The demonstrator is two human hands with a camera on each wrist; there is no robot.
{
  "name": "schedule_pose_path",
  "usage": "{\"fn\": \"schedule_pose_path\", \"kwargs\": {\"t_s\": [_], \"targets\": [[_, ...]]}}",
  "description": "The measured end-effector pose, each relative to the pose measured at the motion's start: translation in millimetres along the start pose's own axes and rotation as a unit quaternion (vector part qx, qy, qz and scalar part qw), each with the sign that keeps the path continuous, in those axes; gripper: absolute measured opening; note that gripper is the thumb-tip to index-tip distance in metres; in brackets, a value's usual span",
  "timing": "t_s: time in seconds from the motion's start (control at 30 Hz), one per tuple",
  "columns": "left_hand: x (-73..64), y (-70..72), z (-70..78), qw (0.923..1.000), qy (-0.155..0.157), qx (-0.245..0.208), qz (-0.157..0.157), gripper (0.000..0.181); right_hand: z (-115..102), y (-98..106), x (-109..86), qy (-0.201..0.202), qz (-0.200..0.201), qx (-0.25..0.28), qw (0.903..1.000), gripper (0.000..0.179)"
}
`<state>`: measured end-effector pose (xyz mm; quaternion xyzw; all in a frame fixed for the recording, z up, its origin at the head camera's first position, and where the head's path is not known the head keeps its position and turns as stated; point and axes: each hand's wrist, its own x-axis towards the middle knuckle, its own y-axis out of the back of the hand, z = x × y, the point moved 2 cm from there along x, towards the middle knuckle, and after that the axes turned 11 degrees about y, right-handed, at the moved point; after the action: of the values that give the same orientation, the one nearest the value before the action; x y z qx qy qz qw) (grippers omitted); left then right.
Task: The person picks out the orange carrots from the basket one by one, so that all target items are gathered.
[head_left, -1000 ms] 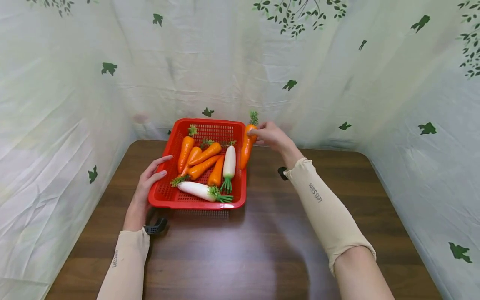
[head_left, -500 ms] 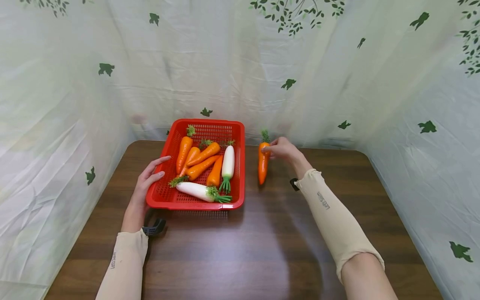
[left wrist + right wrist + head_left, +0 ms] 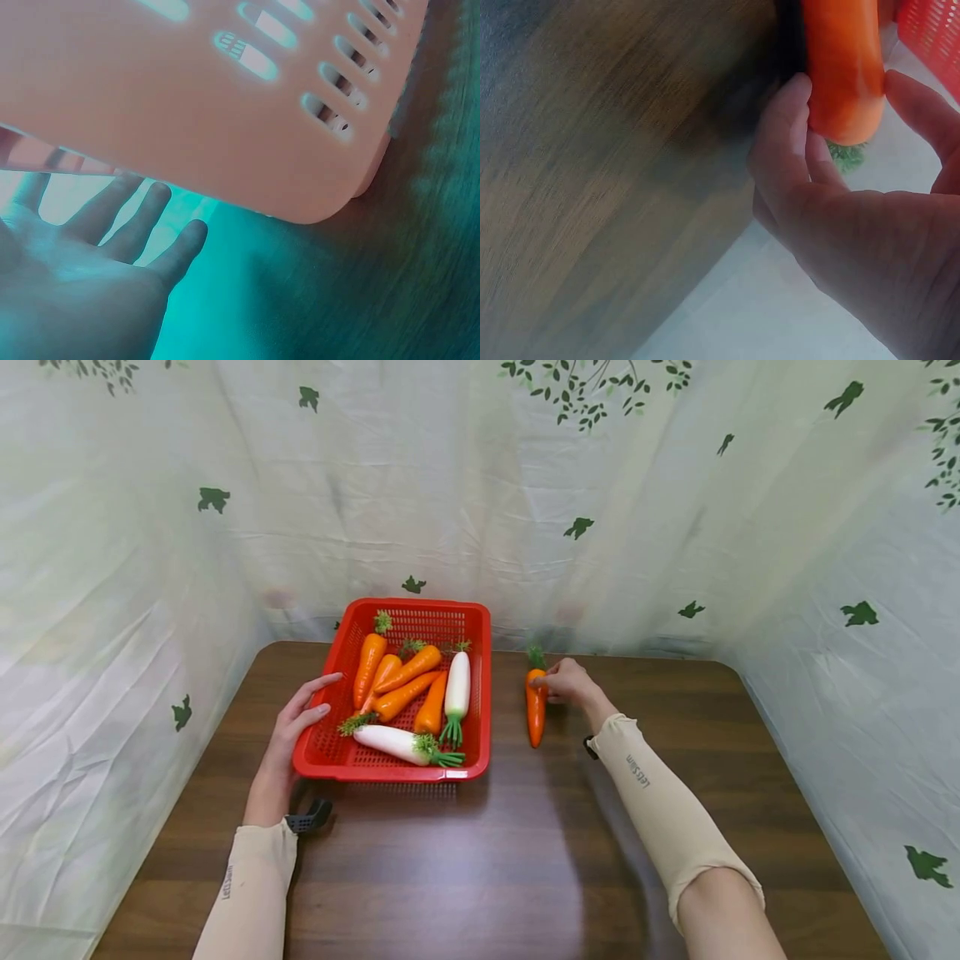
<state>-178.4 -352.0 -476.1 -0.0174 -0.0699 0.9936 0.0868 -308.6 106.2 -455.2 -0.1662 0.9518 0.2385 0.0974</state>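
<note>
One loose carrot (image 3: 536, 718): right of the red basket (image 3: 390, 772), leafy end far, tip near; can't tell if it's touching the wooden table (image 3: 450, 877).
Right hand (image 3: 573, 683): thumb and fingers pinched narrow on that carrot's far end. If the grip's released while the tip's up, it could drop and roll, being round and slick-looking.
Left hand (image 3: 292, 727): fingers straight and fairly spread at the basket's left rim. One careless push and the basket might slide into the carrot.
Basket load: five carrots (image 3: 412, 667) and two daikons (image 3: 386, 739) lying loose; a bump could shuffle them, imo.
</note>
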Motion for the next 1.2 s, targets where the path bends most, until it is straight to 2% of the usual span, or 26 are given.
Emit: {"fn": "schedule_pose_path", "kwargs": {"t_s": [0.23, 0.4, 0.47, 0.57, 0.67, 0.77, 0.87, 0.97, 1.2], "targets": [[-0.1, -0.3, -0.1, 1.0000, 0.000, -0.003, -0.001, 0.051, -1.4, -0.5, -2.2, 0.001, 0.010, 0.010, 0.9999, 0.036], [0.9, 0.0, 0.3, 1.0000, 0.007, -0.003, 0.006, 0.050, -10.3, 1.9, -6.5, -0.018, 0.010, -0.007, 0.9998, 0.029], [1.7, -0.4, 0.6, 1.0000, 0.006, 0.000, 0.007, 0.051, -16.3, 4.4, -8.9, -0.022, 0.013, -0.031, 0.9992, 0.028], [2.6, -1.1, 1.1, 1.0000, 0.006, 0.002, 0.007, 0.051, -26.8, 9.2, -11.3, -0.015, 0.018, -0.099, 0.9948, 0.033], [2.7, -1.5, 1.5, 1.0000, 0.005, 0.003, 0.007, 0.052, -36.8, 12.8, -11.9, 0.006, 0.029, -0.167, 0.9855, 0.038], [2.0, -1.8, 1.8, 1.0000, 0.004, 0.001, 0.006, 0.051, -46.9, 13.5, -11.4, 0.034, 0.051, -0.197, 0.9784, 0.045], [0.7, -1.9, 1.4, 1.0000, 0.006, 0.002, 0.008, 0.052, -59.9, 11.1, -13.7, 0.064, 0.076, -0.198, 0.9752, 0.042], [-0.5, -1.3, 0.5, 0.9999, 0.008, 0.007, 0.011, 0.052, -76.2, 5.2, -18.0, 0.086, 0.083, -0.193, 0.9738, 0.039], [-0.3, -0.1, -0.5, 0.9996, 0.014, 0.013, 0.019, 0.052, -112.0, -15.9, -21.7, 0.098, 0.052, -0.132, 0.9850, 0.052]]}}
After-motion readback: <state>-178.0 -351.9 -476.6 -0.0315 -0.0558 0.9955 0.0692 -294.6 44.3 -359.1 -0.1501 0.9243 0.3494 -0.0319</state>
